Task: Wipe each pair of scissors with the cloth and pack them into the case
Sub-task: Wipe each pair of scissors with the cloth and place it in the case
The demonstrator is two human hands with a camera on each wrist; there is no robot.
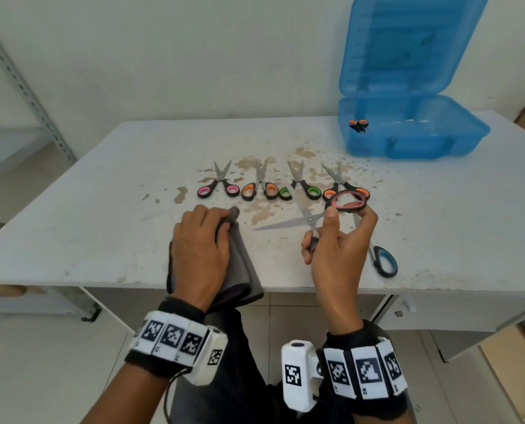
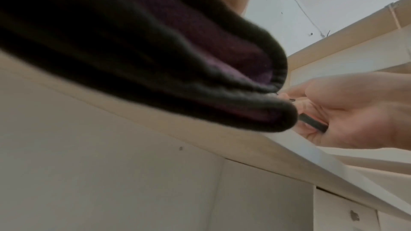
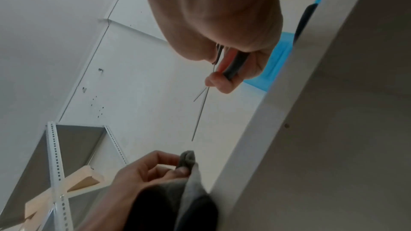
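Scissors open in the right hand, blade tip aimed left at the cloth hand.

Right hand (image 1: 337,240) grips the red-and-black-handled steel scissors (image 1: 308,220) by their handles, thumb and fingers curled round the loops, with the blades spread; the longer visible blade runs roughly level, its tip pointing left toward the left hand (image 1: 201,249). That hand has its fingers curled round the folded grey cloth (image 1: 242,264), which hangs over the near edge of the stained white table (image 1: 102,185). Tip and cloth are near but apart, so the wipe likely calls for the cloth hand, the nearer one, to close on the blade along its length. Five more pairs lie on the table; the open translucent blue plastic case (image 1: 414,133), far right, already holds an orange-handled pair (image 1: 358,124).
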